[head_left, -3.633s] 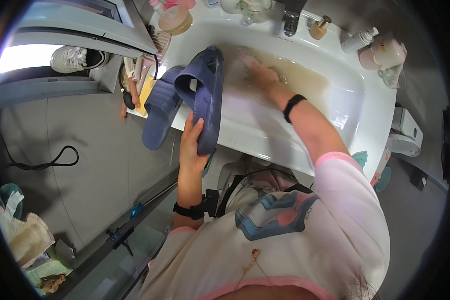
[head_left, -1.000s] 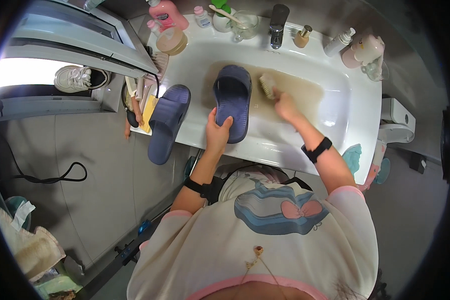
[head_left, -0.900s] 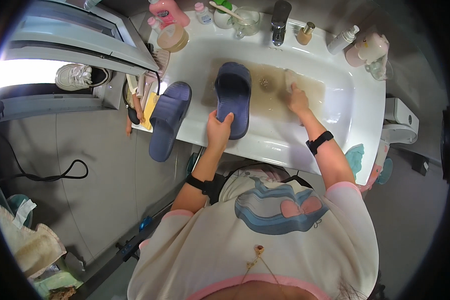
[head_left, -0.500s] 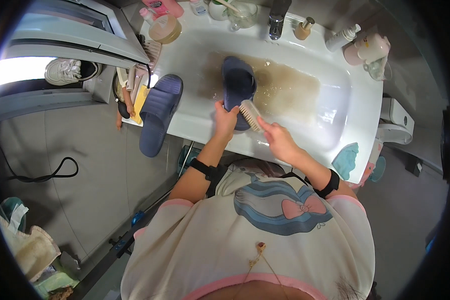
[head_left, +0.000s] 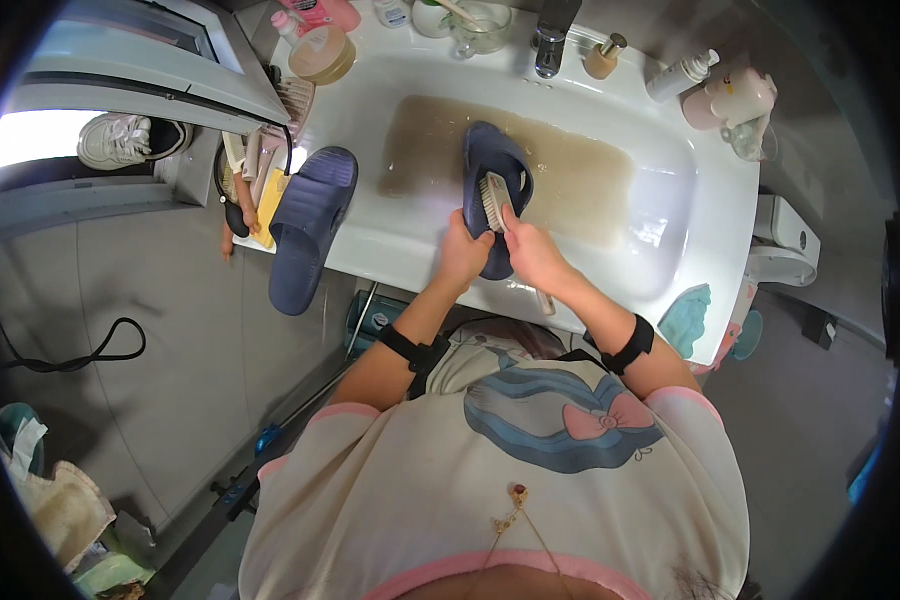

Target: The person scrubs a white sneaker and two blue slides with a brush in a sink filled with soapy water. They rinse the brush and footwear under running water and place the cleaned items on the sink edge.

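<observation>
Slipper (head_left: 491, 145): dark blue, broad strap | over brown water (head_left: 580, 190) in white sink (head_left: 670, 215) | left edge clamped in fingers of left hand (head_left: 465, 252) | brush (head_left: 500, 195) gripped in right hand (head_left: 536, 256), bristles toward insole

Brush handle (head_left: 545, 303) covered (along its middle), pink bottle (head_left: 338, 14) cropped by upper edge

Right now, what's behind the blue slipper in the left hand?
Around the top of the blue slipper, brownish water shows in the white sink. The slipper, with the left hand and the brush in front, hides whatever is straight behind it.
</observation>
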Tool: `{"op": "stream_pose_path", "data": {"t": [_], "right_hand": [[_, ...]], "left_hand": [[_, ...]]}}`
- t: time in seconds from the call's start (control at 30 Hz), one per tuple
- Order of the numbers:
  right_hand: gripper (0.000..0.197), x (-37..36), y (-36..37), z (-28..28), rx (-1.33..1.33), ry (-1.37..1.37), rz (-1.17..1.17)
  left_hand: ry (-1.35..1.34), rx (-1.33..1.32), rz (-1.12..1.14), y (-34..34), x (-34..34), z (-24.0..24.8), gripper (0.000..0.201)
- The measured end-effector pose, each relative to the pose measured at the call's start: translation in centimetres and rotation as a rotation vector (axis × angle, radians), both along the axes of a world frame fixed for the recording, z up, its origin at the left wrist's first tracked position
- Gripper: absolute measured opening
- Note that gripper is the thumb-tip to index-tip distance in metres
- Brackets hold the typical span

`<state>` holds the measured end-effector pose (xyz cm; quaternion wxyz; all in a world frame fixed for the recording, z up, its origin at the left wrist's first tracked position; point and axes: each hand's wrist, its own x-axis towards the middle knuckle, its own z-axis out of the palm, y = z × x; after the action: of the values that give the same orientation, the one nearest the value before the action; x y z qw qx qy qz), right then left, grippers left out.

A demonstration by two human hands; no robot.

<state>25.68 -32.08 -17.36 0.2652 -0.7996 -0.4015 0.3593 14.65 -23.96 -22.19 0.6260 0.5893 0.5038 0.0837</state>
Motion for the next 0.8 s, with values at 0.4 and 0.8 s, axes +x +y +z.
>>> {"op": "stream_pose_path", "data": {"t": [0.4, 0.8], "right_hand": [[0.037, 0.5, 1.9, -1.0, -0.035, -0.037, -0.031], [0.029, 2.6, 7.4, -4.3, -0.121, -0.133, -0.109]], "left_hand": [[0.183, 0.065, -0.144, 0.4, -0.4, 3.0, 0.043], [0.252, 0.211, -0.186, 0.7, -0.3, 3.8, 0.044]]}}
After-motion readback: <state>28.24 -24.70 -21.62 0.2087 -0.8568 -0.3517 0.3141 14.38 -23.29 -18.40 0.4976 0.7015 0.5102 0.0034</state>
